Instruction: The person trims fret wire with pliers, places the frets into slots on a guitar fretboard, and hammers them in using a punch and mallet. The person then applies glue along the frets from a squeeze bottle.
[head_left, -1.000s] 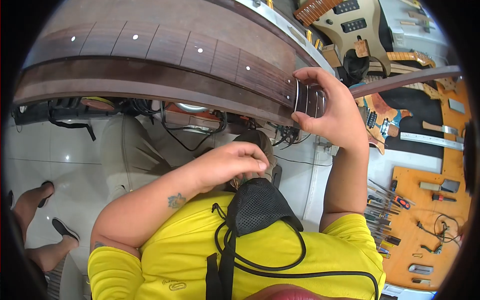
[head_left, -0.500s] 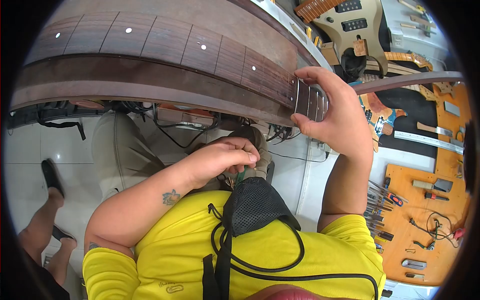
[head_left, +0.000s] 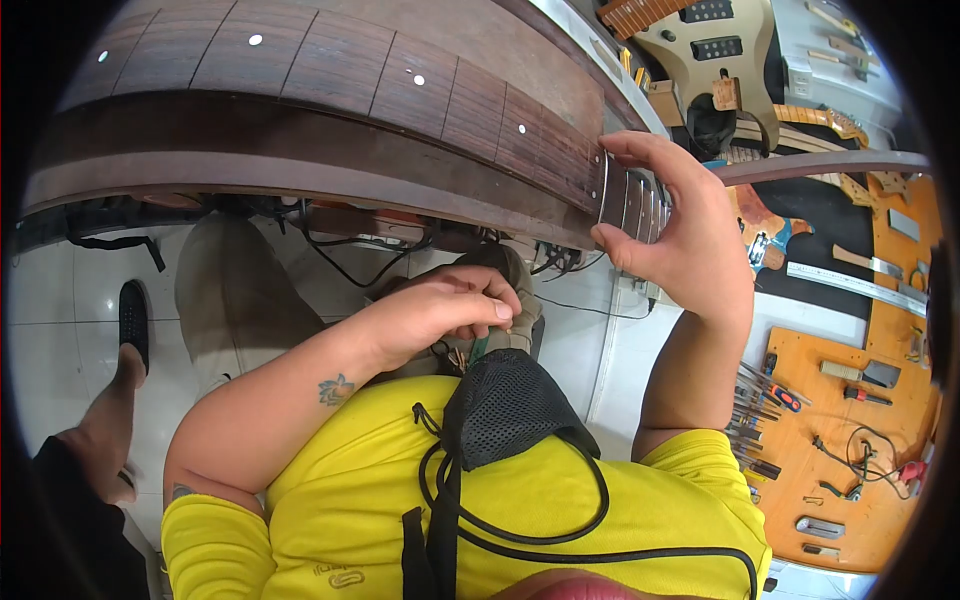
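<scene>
A dark wooden guitar fretboard [head_left: 330, 55] with pale dot inlays runs across the top of the view. My right hand [head_left: 690, 215] spans its right part, thumb at the near edge and index finger at the far edge, beside a metal fret [head_left: 603, 188]. Several more frets show under the palm; the left stretch has bare slots. My left hand [head_left: 450, 310] is held over my lap, away from the fretboard, fingers curled and thumb pressed against the index finger. Whatever is in that pinch is too small to make out.
A brown wooden bench edge [head_left: 300, 180] lies in front of me, with black cables [head_left: 350, 265] below it. Guitar bodies [head_left: 700, 60] hang at upper right. An orange tool board [head_left: 800, 450] holds several tools at right. Another person's leg [head_left: 105, 405] is at left.
The view has shifted slightly. My right hand stays at the same fret, and my left hand keeps its pinch. At left, the other person's foot has moved forward.
</scene>
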